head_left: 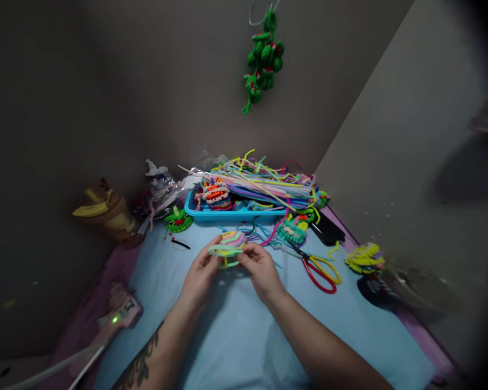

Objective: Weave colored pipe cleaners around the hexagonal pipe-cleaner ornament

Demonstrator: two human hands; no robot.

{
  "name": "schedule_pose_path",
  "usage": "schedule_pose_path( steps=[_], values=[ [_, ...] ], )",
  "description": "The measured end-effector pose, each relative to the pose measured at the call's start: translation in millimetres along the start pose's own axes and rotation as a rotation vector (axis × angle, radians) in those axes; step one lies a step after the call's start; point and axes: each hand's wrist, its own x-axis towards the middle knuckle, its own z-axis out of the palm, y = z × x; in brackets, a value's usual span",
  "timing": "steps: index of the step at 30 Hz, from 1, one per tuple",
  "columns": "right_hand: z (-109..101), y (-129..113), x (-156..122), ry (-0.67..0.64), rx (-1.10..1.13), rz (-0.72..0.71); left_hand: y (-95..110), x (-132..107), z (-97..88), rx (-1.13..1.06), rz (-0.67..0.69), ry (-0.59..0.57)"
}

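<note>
Between my two hands is a small round pipe-cleaner piece, striped in pastel pink, yellow and lilac, with mint-green loops at its near side. My left hand pinches the left side of the mint-green loops between thumb and fingers. From the right, my right hand pinches the same piece at its edge. Both hands are just above the blue cloth. How the loops join the striped part is too small to make out. Red and yellow handled scissors lie apart from my right hand.
A blue tray holds a heap of colourful pipe cleaners and finished pieces. Around it are a green frog-like piece, a teal piece and a black phone. A pink glue gun with a lit green light lies left. Walls stand close behind and right.
</note>
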Motion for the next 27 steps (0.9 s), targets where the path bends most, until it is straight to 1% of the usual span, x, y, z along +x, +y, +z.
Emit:
schedule_pose_path(
  steps=[2,4,6,8,13,15,18,23,27],
  values=[
    [1.1,0.1,-1.6,-0.025,-0.015,-0.003,-0.6,0.4,1.3,-0.137,-0.032,-0.014],
    [1.9,-1.5,-2.7,-0.047,-0.037,-0.017,-0.5,0.5,2.4,-0.214,-0.085,-0.015],
    [2.5,-3.8,-3.6,-0.064,-0.052,-0.038,0.1,0.1,3.2,-0.236,-0.128,0.002],
    [2.9,-5.5,-4.7,-0.070,-0.050,-0.042,0.4,-0.1,3.3,-0.233,-0.119,0.022],
    [3.2,-4.0,-8.5,-0.047,-0.030,-0.036,-3.4,0.1,2.2,-0.119,0.042,0.028],
    [3.6,-2.3,-10.2,-0.019,-0.021,-0.066,-5.7,-0.7,3.0,-0.064,0.111,0.032],
    [4.6,-0.5,-12.4,0.027,-0.016,-0.127,-7.6,-3.3,7.0,-0.021,0.209,0.083],
    [4.1,-1.6,-12.9,0.070,-0.026,-0.186,-9.3,-6.3,17.6,0.026,0.288,0.104],
    [2.6,-3.2,-10.9,0.072,-0.043,-0.216,-13.2,-7.5,25.1,0.066,0.337,0.106]
  ],
)
